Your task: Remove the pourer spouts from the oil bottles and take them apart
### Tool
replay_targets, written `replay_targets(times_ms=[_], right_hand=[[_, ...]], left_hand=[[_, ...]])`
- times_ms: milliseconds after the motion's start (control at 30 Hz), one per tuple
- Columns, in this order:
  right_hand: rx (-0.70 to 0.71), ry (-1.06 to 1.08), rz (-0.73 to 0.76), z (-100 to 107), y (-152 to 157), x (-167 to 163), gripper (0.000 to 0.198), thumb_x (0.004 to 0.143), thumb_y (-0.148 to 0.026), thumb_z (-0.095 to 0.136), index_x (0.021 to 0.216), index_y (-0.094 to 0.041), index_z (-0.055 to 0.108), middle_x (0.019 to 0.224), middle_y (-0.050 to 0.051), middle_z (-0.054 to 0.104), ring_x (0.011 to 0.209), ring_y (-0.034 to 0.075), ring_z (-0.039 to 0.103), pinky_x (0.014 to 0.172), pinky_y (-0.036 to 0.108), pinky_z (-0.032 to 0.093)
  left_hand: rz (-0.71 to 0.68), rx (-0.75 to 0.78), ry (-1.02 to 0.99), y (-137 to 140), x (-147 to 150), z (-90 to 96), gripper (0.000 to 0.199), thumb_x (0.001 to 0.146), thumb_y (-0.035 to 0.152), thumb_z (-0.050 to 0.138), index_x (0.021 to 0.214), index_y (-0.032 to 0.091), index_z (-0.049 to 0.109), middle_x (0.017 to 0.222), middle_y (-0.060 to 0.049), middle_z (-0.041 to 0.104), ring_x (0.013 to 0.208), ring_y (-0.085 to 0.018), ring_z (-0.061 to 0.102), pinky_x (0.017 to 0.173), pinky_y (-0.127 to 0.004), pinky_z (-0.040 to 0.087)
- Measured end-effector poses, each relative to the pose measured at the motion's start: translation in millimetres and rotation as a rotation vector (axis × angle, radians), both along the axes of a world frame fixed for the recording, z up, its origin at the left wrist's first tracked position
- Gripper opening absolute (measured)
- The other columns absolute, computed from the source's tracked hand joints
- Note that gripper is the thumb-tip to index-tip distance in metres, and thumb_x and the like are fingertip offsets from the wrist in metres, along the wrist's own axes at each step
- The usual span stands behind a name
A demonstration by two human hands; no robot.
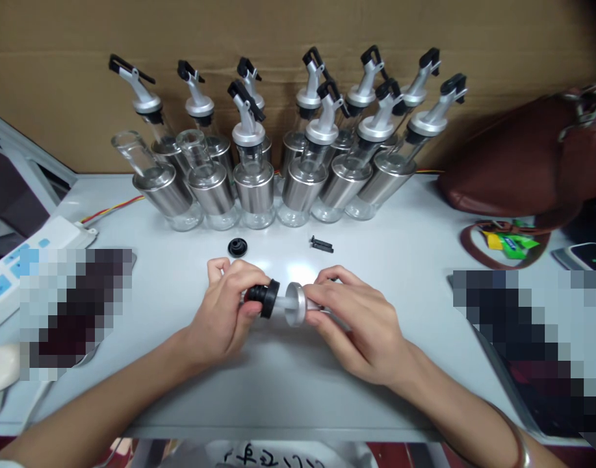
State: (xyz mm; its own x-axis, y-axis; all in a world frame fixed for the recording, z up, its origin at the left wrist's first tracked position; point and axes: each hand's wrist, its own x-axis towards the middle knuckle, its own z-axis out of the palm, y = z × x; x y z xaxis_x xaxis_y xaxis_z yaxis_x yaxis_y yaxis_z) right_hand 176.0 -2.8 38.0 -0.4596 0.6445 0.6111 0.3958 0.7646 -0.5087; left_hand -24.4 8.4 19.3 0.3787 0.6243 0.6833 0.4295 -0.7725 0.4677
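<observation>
Left grip fast on leftward stopper, right grip on pourer, long axis crosswise

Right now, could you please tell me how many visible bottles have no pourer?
2: the leftmost front bottle and the front bottle immediately right of it; others may be hidden behind.

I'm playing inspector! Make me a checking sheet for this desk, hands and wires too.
Surface: white table, shiny.
Job's things: black stopper and silver pourer top, pale tube between; bottles behind, front row's two leftmost without pourers; black disc; small black pieces.
Clutter: brown bag, power strip.
Hands: left hand pinches the black stopper, right hand the silver pourer top.
Cables: red-and-yellow wires beside the power strip.
Surroundings: brown cardboard backdrop.
</observation>
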Motion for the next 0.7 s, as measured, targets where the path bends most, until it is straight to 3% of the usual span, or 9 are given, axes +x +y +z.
replay_targets(times_ms=[267, 700], right_hand=[[-0.039, 0.158, 0.017, 3.1, -0.2, 2.5, 0.015, 0.095, -0.017, 0.044, 0.093, -0.017, 0.059, 0.065, 0.002, 0.057, 0.057, 0.015, 0.048, 0.059, 0.030, 0.046], [-0.005, 0.024, 0.059, 3.5, 1.0, 4.2, 0.014, 0.096, -0.019, 0.046, 0.093, -0.015, 0.059, 0.063, 0.000, 0.055, 0.055, 0.013, 0.046, 0.062, 0.028, 0.046]], left_hand=[[0.022, 0.021, -0.001, 2.1, -0.2, -0.3, 0.018, 0.102, 0.034, 0.037, 0.106, 0.019, 0.046, 0.078, 0.000, 0.058, 0.068, -0.015, 0.052, 0.070, -0.033, 0.034], [-0.056, -0.039, -0.046, 2.6, -1.0, -4.4, 0.017, 0.102, 0.031, 0.037, 0.109, 0.019, 0.047, 0.074, 0.001, 0.050, 0.064, -0.014, 0.044, 0.060, -0.027, 0.038]])
